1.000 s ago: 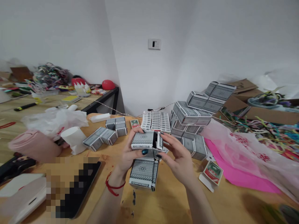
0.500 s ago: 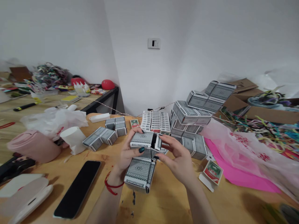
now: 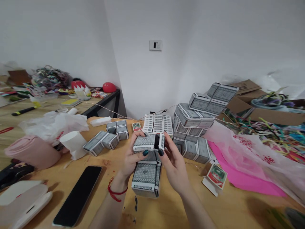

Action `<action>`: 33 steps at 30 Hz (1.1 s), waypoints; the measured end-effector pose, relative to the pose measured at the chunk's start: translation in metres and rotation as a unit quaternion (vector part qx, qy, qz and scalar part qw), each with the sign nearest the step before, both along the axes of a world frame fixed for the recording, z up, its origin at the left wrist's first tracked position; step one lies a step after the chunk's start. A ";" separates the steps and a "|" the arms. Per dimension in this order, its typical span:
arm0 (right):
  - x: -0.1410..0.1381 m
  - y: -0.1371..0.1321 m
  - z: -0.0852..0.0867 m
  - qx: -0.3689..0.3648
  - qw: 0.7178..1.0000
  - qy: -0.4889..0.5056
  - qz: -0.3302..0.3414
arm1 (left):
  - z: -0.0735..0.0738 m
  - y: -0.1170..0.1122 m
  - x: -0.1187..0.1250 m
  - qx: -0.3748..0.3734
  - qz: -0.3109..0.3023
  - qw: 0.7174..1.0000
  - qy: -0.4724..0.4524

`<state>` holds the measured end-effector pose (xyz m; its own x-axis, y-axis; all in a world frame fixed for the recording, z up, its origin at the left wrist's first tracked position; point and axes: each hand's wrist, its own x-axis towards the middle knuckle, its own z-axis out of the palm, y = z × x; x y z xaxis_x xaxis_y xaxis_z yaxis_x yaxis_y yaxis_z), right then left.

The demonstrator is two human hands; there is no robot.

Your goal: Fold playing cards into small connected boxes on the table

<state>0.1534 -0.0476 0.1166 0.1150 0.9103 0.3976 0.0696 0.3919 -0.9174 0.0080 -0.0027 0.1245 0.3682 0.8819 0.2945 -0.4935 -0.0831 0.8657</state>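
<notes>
Over the wooden table I hold up a joined block of grey patterned playing card boxes (image 3: 145, 176). My left hand (image 3: 133, 156) grips its upper box from the left, thumb in front and fingers over the top. At the right end of that upper box an end flap (image 3: 161, 141) stands out, with a dark gap beside it. My right hand (image 3: 175, 160) pinches this flap between thumb and fingers. Behind my hands, white-sided card boxes (image 3: 157, 123) stand in rows. A tall stack of joined grey boxes (image 3: 195, 117) rises to their right.
Left of my hands lie more joined grey boxes (image 3: 101, 142), a black phone (image 3: 78, 195), a white paper roll (image 3: 73, 144) and a pink roll (image 3: 33, 151). At right are an opened card box (image 3: 216, 177), pink paper (image 3: 247, 183) and a cardboard box (image 3: 277, 118).
My right hand has closed in on the flap, its thumb now up against it, and the flap stands straighter. The lower part of the held block has swung slightly right.
</notes>
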 end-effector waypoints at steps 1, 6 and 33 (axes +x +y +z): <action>-0.002 -0.001 -0.001 -0.001 1.000 -0.003 -0.014 | 0.000 0.000 0.001 0.003 0.001 1.000 0.001; -0.006 -0.004 -0.001 0.012 0.997 -0.046 -0.055 | 0.000 -0.003 0.004 0.007 -0.010 1.000 0.000; 0.006 -0.008 0.015 0.015 0.983 -0.177 -0.044 | 0.008 -0.006 -0.004 -0.006 -0.060 0.998 0.002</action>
<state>0.1598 -0.0555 0.1317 0.0416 0.8902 0.4537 0.4165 0.3973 -0.8177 0.0043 -0.0085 0.1329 0.4720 0.8349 0.2833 -0.4960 -0.0141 0.8682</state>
